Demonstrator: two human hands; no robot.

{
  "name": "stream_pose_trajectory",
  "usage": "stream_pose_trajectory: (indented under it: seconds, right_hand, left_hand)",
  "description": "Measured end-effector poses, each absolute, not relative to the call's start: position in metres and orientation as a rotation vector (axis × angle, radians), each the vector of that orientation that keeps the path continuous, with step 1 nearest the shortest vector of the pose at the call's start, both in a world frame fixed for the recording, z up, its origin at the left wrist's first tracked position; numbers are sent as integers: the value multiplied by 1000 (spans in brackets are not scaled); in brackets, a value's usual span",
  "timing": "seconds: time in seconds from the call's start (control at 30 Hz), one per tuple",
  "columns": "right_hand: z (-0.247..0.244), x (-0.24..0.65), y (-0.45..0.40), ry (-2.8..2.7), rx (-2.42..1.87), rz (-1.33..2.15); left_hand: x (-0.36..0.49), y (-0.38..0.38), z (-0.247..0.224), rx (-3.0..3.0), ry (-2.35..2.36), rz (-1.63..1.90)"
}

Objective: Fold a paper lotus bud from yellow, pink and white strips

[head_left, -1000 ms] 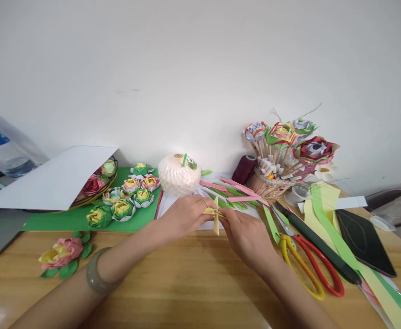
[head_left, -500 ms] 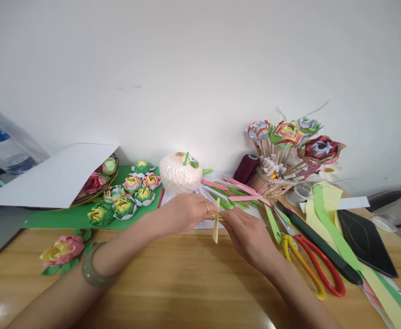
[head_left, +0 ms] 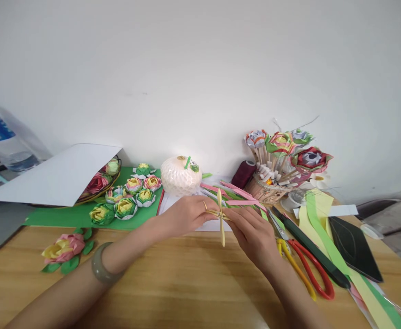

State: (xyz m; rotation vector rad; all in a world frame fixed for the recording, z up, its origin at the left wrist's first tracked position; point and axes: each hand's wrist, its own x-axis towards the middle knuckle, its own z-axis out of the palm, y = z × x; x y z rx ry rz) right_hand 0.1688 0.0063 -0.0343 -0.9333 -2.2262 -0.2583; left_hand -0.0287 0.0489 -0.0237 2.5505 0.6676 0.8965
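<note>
Between my two hands is a small yellow folded-paper piece [head_left: 222, 230], with narrow arms pointing up, down and to both sides. My left hand [head_left: 190, 214] pinches its left arm, and a ring and a green bangle [head_left: 102, 262] show on that side. The fingers of my right hand [head_left: 251, 230] are closed on the right arm of the piece. Both hands are above the front edge of some white paper, over the wooden table [head_left: 183, 278]. Behind them sits a white net-wrapped round object [head_left: 181, 176] with a green stem.
Several paper lotus flowers [head_left: 125, 208] rest on a green sheet, and a pink one [head_left: 63, 249] lies at the left. Scissors [head_left: 312, 269], a dark green long-handled tool [head_left: 320, 249] and paper strips lie at the right. Behind are a thread spool [head_left: 244, 173] and a flower basket [head_left: 265, 189].
The camera view has shifted slightly, so the things on the right appear further left. Both hands keep their hold, and the yellow piece's long arms show a little more clearly.
</note>
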Motion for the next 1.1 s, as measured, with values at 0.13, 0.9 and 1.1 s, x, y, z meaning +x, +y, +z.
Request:
stream_pose_trajectory:
  seconds: [0.13, 0.9, 1.1]
  right_hand:
    - [-26, 166, 8, -2170, -1109, 137]
    - [-32, 162, 14, -1766, -1249, 945]
    - [-40, 161, 14, -1453, -1344, 541]
  left_hand:
    - [-29, 54, -19, 2036, 716, 703]
    - [-24, 57, -25, 1281, 794, 650]
    - [-22, 57, -30, 1149, 848, 724]
